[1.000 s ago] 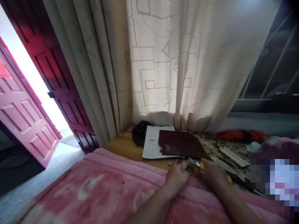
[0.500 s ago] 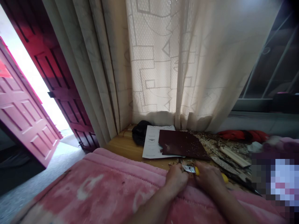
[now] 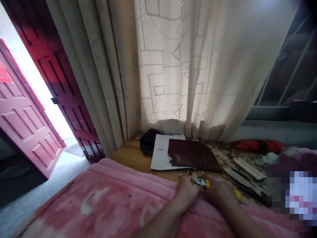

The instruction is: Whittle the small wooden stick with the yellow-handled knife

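My right hand point(image 3: 221, 191) is wrapped round a yellow-handled utility knife point(image 3: 201, 181); the handle shows at both sides of the fist and the broad metal blade points left. Close by on the left, my left hand point(image 3: 187, 189) is closed with its fingertips at the blade. Whatever it pinches there is too small and too hidden to name. Both hands are just above the edge of the pink blanket point(image 3: 119, 201). Dark and pale shavings point(image 3: 195, 173) lie just beyond the fingers.
Beyond my hands, a dark brown board point(image 3: 192, 153) overlaps white printed sheets point(image 3: 158, 158) on the wooden surface point(image 3: 128, 154). A black bag point(image 3: 148, 141) sits behind. Wood shavings, a pale wood strip point(image 3: 249, 168) and a red cloth point(image 3: 257, 145) lie right. A curtain point(image 3: 163, 66) hangs behind.
The knife blade has shifted very slightly and tilts a little differently between my hands. Both hands stay almost in place, and the view has moved a touch.
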`<act>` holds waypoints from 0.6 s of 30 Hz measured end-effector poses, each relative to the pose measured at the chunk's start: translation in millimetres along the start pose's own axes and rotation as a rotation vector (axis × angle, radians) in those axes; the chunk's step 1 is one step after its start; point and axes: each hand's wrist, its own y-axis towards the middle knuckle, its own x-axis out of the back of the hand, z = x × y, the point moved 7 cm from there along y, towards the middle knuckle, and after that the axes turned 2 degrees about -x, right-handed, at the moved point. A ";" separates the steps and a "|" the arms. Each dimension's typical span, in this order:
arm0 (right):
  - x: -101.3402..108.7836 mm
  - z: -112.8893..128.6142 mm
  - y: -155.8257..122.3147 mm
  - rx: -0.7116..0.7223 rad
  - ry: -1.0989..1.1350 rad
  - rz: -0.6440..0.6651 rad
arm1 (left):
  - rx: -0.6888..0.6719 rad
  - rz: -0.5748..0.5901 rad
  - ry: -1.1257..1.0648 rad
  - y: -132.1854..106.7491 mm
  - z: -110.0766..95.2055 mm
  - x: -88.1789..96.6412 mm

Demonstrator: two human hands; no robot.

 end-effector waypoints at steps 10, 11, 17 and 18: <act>3.7 1.4 0.0 -0.033 -0.001 0.037 | 0.003 0.022 -0.049 4.4 6.5 -5.2; 4.5 1.9 0.0 -0.041 -0.001 0.051 | 0.008 0.026 -0.062 5.7 8.6 -6.8; 5.6 2.7 -0.2 -0.044 0.010 0.060 | 0.032 0.077 -0.153 9.2 14.9 -14.0; 5.1 2.4 -0.1 -0.042 0.010 0.058 | 0.030 0.090 -0.175 8.7 13.9 -14.6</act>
